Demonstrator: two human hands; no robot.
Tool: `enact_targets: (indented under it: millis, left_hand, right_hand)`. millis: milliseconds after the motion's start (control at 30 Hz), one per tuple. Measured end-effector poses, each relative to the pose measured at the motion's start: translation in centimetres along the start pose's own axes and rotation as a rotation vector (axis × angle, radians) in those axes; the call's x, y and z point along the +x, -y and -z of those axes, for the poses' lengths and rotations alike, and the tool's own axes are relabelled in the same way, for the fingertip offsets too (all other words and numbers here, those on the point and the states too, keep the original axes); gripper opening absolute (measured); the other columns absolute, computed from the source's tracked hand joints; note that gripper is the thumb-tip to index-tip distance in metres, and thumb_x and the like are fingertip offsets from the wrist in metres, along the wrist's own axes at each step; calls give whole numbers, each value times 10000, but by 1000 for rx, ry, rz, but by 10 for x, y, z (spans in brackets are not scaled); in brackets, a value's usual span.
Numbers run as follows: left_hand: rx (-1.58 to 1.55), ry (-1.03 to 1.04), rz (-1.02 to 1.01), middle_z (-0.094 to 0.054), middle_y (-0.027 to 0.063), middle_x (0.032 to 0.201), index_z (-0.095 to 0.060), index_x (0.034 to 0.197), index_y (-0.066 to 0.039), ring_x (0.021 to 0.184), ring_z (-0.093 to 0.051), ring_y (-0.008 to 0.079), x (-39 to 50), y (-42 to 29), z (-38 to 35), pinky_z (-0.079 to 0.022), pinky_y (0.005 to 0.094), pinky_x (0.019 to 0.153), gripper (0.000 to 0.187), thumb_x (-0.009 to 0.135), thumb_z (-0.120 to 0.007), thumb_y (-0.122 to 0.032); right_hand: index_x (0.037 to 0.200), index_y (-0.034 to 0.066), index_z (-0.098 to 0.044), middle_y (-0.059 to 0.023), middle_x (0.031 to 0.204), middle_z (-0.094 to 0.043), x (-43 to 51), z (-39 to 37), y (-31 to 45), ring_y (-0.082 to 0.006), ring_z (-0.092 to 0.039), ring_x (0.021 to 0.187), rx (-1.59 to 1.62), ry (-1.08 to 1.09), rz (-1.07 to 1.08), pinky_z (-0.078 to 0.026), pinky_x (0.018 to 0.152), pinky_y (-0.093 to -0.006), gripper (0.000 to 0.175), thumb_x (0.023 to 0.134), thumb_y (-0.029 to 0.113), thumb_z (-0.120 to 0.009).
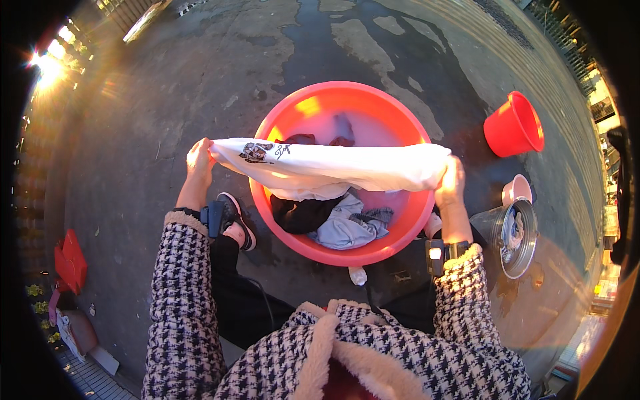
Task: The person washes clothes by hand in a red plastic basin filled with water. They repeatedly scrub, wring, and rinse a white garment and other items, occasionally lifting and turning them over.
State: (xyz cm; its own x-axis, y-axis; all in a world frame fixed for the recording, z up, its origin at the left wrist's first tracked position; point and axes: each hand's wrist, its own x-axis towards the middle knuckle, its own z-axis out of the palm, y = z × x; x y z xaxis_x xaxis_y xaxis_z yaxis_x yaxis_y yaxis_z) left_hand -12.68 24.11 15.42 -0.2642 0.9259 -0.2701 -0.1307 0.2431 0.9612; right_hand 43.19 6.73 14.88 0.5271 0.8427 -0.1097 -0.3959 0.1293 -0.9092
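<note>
A white cloth garment [330, 165] with a dark printed design and some writing is stretched sideways above a large red plastic basin [345, 257]. My left hand [200, 162] grips its left end, beyond the basin's rim. At the other end, my right hand [450, 182] holds a bunched part of the fabric, near the right rim. Cloudy water fills part of the basin. In it lie a black cloth [302, 215], a light blue garment [345, 227] and a few dark wet cloths, partly hidden behind the white fabric.
On the right stand a red bucket [512, 125], a small pink tub [517, 189] and a tilted metal bucket [515, 240] with cloth inside. A red object [71, 262] lies far left. The concrete ground [165, 100] has wet patches. My feet flank the basin.
</note>
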Motion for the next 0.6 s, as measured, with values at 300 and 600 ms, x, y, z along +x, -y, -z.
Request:
enact_targets:
  millis: [300, 600]
  left_hand:
    - [243, 108, 94, -704, 88, 985, -594, 918, -49, 842, -627, 201, -10, 16, 0, -503, 313, 764, 116, 860, -518, -114]
    - [1012, 375, -343, -532, 79, 674, -572, 755, -32, 653, -507, 199, -49, -11, -49, -435, 352, 614, 176, 858, -477, -137]
  right_hand:
    - [1249, -45, -397, -253, 1056, -600, -119, 36, -117, -352, -605, 1021, -1209, 539, -440, -474, 851, -434, 624, 864, 383, -636]
    - [1099, 28, -621, -247, 964, -649, -108, -9, -37, -388, -627, 986, -1442, 490, -122, -493, 840, -429, 336, 790, 159, -618]
